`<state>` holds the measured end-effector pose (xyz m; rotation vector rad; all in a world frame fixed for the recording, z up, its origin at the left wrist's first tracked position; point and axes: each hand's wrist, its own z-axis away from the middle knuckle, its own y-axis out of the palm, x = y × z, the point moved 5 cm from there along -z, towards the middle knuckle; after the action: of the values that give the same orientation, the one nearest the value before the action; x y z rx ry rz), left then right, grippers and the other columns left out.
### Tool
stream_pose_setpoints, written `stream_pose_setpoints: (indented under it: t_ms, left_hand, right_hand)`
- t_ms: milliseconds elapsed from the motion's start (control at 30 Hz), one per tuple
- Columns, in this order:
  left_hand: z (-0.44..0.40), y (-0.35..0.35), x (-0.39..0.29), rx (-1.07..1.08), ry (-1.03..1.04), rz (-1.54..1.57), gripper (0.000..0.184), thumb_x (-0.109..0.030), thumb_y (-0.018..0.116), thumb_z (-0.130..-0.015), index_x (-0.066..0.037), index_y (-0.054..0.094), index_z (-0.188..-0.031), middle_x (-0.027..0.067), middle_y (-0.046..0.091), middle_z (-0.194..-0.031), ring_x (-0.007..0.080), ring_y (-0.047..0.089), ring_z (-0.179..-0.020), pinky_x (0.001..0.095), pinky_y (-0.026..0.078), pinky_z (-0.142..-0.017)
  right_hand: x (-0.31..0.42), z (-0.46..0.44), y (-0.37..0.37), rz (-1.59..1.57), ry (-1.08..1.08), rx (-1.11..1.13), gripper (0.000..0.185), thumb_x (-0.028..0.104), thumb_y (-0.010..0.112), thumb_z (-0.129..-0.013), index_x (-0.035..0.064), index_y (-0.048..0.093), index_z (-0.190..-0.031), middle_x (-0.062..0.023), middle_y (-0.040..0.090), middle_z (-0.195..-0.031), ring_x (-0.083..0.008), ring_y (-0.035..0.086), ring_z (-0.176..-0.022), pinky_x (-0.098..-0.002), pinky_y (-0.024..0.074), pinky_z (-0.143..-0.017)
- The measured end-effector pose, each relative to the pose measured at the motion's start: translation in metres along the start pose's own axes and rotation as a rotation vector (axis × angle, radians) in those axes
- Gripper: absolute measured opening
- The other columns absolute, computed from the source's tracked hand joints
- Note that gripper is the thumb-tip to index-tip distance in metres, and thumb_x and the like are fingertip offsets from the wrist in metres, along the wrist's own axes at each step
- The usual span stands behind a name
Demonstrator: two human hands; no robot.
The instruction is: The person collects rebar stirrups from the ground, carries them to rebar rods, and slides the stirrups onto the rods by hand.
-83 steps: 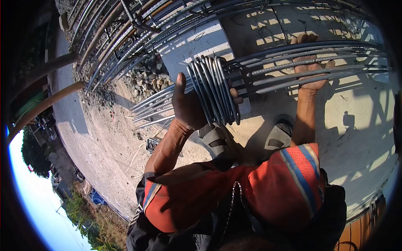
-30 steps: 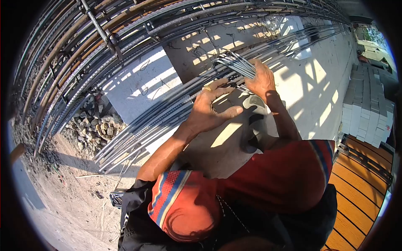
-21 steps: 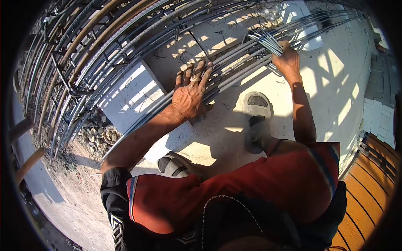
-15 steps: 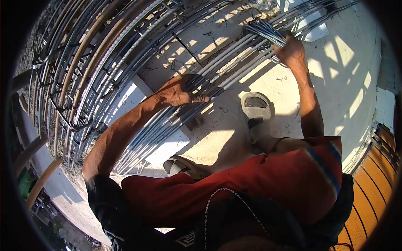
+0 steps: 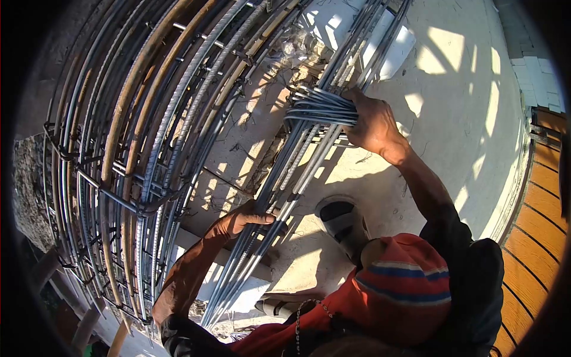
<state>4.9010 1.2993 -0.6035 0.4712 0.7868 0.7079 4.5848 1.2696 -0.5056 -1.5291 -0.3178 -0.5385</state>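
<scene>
A bundle of long steel bars [image 5: 303,166] runs from the bottom left of the view up to the top. Near its lower part my left hand [image 5: 250,219] is wrapped round the bars, thumb on top. Farther up, my right hand [image 5: 376,126] is closed on the ends of a stack of bent metal stirrups [image 5: 324,107]. The stirrups lie across the bundle and seem to loop round it; their far side is partly hidden.
A large cage of tied rebar [image 5: 148,149] fills the left side. Pale blocks [image 5: 392,50] lie under the bars. My sandaled foot [image 5: 340,221] is on the concrete floor. Orange slatted boards [image 5: 538,220] stand at the right, with pale blocks behind them.
The view has turned, so the bars now run more steeply. My left hand, earlier spread open above the bars, has closed round them. The stirrups, first round my left hand, are now in my right.
</scene>
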Motion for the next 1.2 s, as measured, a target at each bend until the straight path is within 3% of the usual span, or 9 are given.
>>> stream_pose_setpoints:
  t_ms: [267, 367, 467, 567, 633, 667, 833, 1100, 1200]
  left_hand:
    - [0.054, 0.054, -0.04, -0.063, 0.099, 0.133, 0.047, -0.005, 0.07, -0.077, 0.001, 0.047, -0.117, 0.0085, 0.057, -0.108, 0.0141, 0.058, -0.096, 0.0271, 0.047, -0.087]
    - [0.071, 0.068, -0.047, -0.128, -0.056, 0.02, 0.054, -0.008, 0.075, -0.072, 0.002, 0.046, -0.117, 0.008, 0.057, -0.101, 0.0139, 0.06, -0.088, 0.0264, 0.05, -0.08]
    - [0.086, 0.089, -0.06, -0.151, -0.014, 0.114, 0.059, -0.01, 0.077, -0.069, 0.004, 0.043, -0.115, 0.0095, 0.057, -0.097, 0.0154, 0.061, -0.089, 0.0264, 0.051, -0.077]
    - [0.096, 0.098, -0.072, -0.256, -0.009, 0.071, 0.064, -0.013, 0.078, -0.068, 0.007, 0.042, -0.118, 0.0106, 0.057, -0.1, 0.0158, 0.06, -0.089, 0.0269, 0.05, -0.079]
    - [0.097, 0.1, -0.076, -0.276, 0.009, 0.075, 0.063, -0.014, 0.078, -0.068, 0.007, 0.044, -0.117, 0.0107, 0.058, -0.1, 0.0155, 0.06, -0.088, 0.0268, 0.049, -0.079]
    - [0.095, 0.098, -0.079, -0.269, 0.03, 0.016, 0.055, -0.018, 0.077, -0.068, 0.007, 0.051, -0.109, 0.0101, 0.06, -0.091, 0.0139, 0.058, -0.081, 0.0262, 0.047, -0.074]
    - [0.076, 0.053, -0.054, -0.303, 0.117, -0.112, 0.044, -0.021, 0.073, -0.068, 0.006, 0.058, -0.099, 0.0073, 0.061, -0.078, 0.0136, 0.058, -0.077, 0.029, 0.047, -0.068]
    - [0.013, -0.04, 0.031, -0.051, 0.214, 0.153, 0.027, -0.01, 0.065, -0.08, 0.004, 0.062, -0.102, 0.0145, 0.065, -0.098, 0.0229, 0.062, -0.094, 0.0337, 0.047, -0.085]
    - [0.02, 0.022, -0.044, 0.088, 0.103, 0.264, 0.041, -0.027, 0.068, -0.078, 0.006, 0.061, -0.101, 0.0168, 0.065, -0.095, 0.0267, 0.065, -0.082, 0.036, 0.051, -0.074]
  right_hand:
    - [-0.069, -0.07, -0.086, 0.001, -0.075, -0.055, 0.034, 0.01, 0.067, -0.066, -0.0016, 0.057, -0.096, -0.0204, 0.063, -0.081, -0.0348, 0.063, -0.075, -0.0403, 0.0499, -0.065]
    - [-0.192, -0.167, -0.175, 0.467, -0.151, -0.229, 0.034, 0.022, 0.07, -0.071, -0.0017, 0.06, -0.094, -0.0202, 0.064, -0.085, -0.0347, 0.062, -0.083, -0.0398, 0.0482, -0.075]
    - [-0.246, -0.192, -0.272, 1.087, 0.553, -0.731, 0.091, 0.03, 0.081, -0.06, 0.0118, 0.032, -0.136, -0.0222, 0.039, -0.134, -0.0356, 0.044, -0.118, -0.0528, 0.0435, -0.086]
    - [-0.155, -0.192, -0.33, 0.799, 0.103, -0.661, 0.091, 0.04, 0.068, -0.076, 0.0222, 0.009, -0.144, -0.021, 0.013, -0.147, -0.0396, 0.024, -0.132, -0.0579, 0.0293, -0.101]
    - [-0.162, -0.169, -0.344, 0.833, -0.071, -0.926, 0.07, 0.034, 0.071, -0.072, 0.0061, 0.036, -0.126, -0.023, 0.04, -0.123, -0.037, 0.046, -0.11, -0.0468, 0.0404, -0.089]
    - [-0.174, -0.151, -0.343, 0.843, -0.153, -1.049, 0.062, 0.03, 0.072, -0.07, -0.0019, 0.05, -0.117, -0.0241, 0.054, -0.112, -0.0357, 0.056, -0.099, -0.0412, 0.046, -0.084]
    - [-0.283, -0.027, -0.238, 0.044, 0.267, -0.826, 0.07, 0.037, 0.075, -0.071, 0.0011, 0.046, -0.123, -0.0231, 0.046, -0.12, -0.0302, 0.058, -0.1, -0.0357, 0.0489, -0.083]
    - [-0.226, 0.111, -0.082, -0.342, 0.434, -0.457, 0.059, 0.017, 0.073, -0.076, 0.0011, 0.044, -0.125, -0.0156, 0.049, -0.119, -0.0212, 0.062, -0.091, -0.0301, 0.0526, -0.072]
    - [-0.183, 0.111, -0.054, -0.355, 0.354, -0.278, 0.055, 0.015, 0.071, -0.078, 0.0006, 0.044, -0.124, -0.0127, 0.049, -0.118, -0.02, 0.057, -0.097, -0.0305, 0.0509, -0.078]
